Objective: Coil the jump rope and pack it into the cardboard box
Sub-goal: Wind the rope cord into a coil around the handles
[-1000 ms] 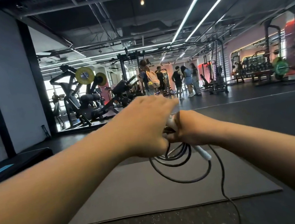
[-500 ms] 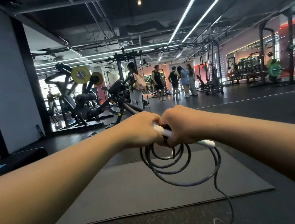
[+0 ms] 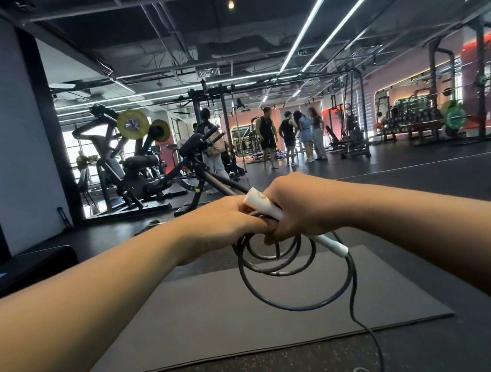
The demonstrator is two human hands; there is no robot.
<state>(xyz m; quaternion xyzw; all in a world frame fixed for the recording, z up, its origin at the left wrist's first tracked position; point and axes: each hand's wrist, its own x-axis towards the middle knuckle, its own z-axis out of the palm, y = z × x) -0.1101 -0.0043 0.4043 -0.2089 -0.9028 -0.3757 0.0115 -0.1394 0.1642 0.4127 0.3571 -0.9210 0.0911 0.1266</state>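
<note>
We stand in a gym, a gray mat [image 3: 223, 321] on the dark floor below our arms. Our left hand [image 3: 224, 228] and right hand [image 3: 299, 207] are both closed around the jump rope [image 3: 283, 274], gripping its white handle [image 3: 263, 203] above several hanging loops. A loose tail trails toward the floor, so coiling seems partly done. We see no cardboard box; packing remains.

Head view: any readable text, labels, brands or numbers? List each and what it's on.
None readable.
White rope handle: a faint curved mark near its end, too blurred to read.
Yellow weight plate: hub markings too small to read.
Green weight plate: markings too small to read.
</note>
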